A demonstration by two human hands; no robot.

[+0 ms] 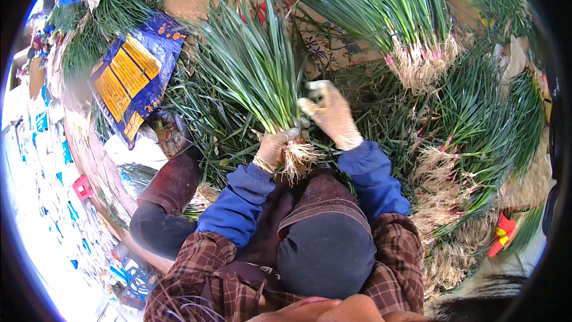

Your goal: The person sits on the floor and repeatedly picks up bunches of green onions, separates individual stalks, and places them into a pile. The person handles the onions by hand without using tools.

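My left hand (273,148), in a pale work glove with grey fingertips, grips a bunch of green garlic plants (263,85) just above the roots. The long leaves point away from me, and the bushy pale roots (298,157) hang toward my lap. Just right of the stems is my right hand (331,114), gloved the same way, its thumb and fingers apart with nothing seen between them. Whether its thumb touches a leaf I cannot tell. Loose green leaves (214,116) lie beneath and around both hands.
A larger bundle (415,49) of the same plants lies ahead on the right, roots toward me. More rooted plants (447,179) are heaped along my right side. A blue and yellow printed sack (134,76) lies ahead on the left. A red plastic object (82,188) is farther left.
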